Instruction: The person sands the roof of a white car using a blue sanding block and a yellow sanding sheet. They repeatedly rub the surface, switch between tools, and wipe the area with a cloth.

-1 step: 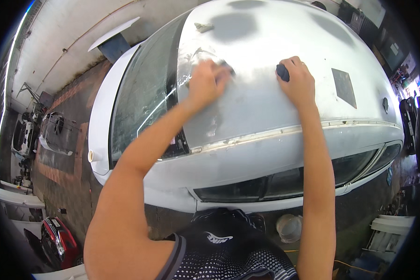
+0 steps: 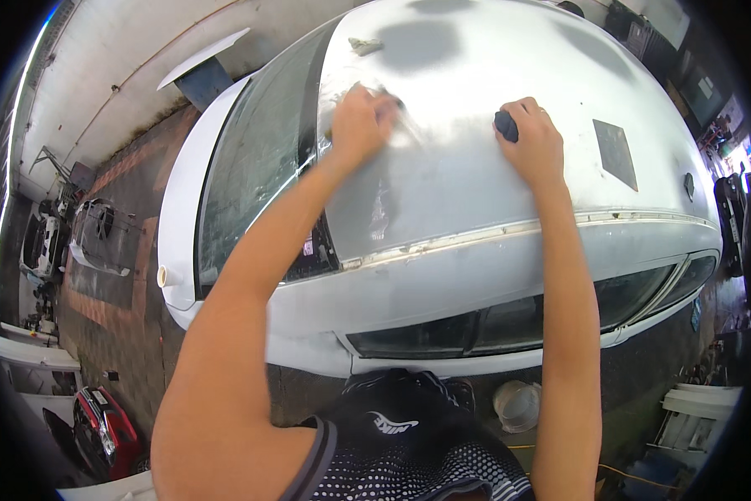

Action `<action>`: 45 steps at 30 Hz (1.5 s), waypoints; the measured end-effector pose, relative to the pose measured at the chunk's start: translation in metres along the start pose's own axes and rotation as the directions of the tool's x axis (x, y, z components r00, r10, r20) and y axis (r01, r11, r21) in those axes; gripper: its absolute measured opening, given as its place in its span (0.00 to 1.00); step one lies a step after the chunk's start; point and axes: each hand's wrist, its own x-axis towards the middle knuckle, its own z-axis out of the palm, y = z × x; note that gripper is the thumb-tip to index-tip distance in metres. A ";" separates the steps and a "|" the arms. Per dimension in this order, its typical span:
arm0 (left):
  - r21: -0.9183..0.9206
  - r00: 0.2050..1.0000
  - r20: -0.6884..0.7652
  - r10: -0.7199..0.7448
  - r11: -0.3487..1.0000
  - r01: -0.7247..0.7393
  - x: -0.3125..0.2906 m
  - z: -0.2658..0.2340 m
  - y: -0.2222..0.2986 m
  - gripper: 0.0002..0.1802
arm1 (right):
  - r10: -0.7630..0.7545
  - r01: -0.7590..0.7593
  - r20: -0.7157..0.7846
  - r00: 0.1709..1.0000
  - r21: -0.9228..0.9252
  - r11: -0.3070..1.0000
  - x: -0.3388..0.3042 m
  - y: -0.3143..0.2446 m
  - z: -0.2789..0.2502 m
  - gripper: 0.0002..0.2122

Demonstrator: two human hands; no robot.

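Both hands are over a white car roof (image 2: 492,75) with grey patches and a wet area beside the windshield. My left hand (image 2: 363,123) is closed and pressed near the roof's windshield edge; a dark bit shows at its fingertips, too blurred to name. Farther right, my right hand (image 2: 532,142) is wrapped round a dark, rounded wad (image 2: 505,127) against the roof. A crumpled greyish piece (image 2: 364,47) lies beyond my left hand. To the right of my right hand, a dark grey rectangular sheet (image 2: 615,156) lies flat on the roof.
The windshield (image 2: 262,159) is at left, and a pale roof channel (image 2: 459,244) runs along the near side. A bucket (image 2: 517,407) stands on the floor by the car. Car parts, including a red front section (image 2: 106,436), lie around the workshop. A yellow cord (image 2: 642,478) crosses the floor.
My left hand has shifted a little left and away from me over the roof. My right hand and its wad have stayed almost in place.
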 end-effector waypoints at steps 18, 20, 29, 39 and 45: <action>0.011 0.992 -0.056 -0.110 0.994 0.111 -0.036 -0.017 0.011 0.15 | 0.023 -0.023 0.002 1.000 0.000 1.000 0.009 0.000 0.005 0.15; -0.160 0.993 -0.079 0.093 0.982 -0.104 -0.091 -0.047 0.072 0.14 | 0.038 -0.038 -0.005 0.999 -0.005 0.999 0.002 0.009 0.004 0.15; 0.035 0.931 -0.163 -0.325 0.942 0.335 -0.019 -0.039 -0.038 0.19 | 0.038 -0.062 -0.106 0.994 -0.231 0.971 0.015 -0.010 -0.001 0.17; -0.917 0.567 0.301 -0.767 -0.070 0.392 -0.185 -0.152 0.051 0.21 | 0.025 0.330 0.586 0.810 -0.490 0.807 0.039 -0.104 0.041 0.32; -0.935 0.470 0.269 -0.841 -0.110 0.338 -0.271 -0.195 0.050 0.17 | -0.050 0.247 0.651 0.757 -0.215 0.945 0.039 -0.150 0.112 0.40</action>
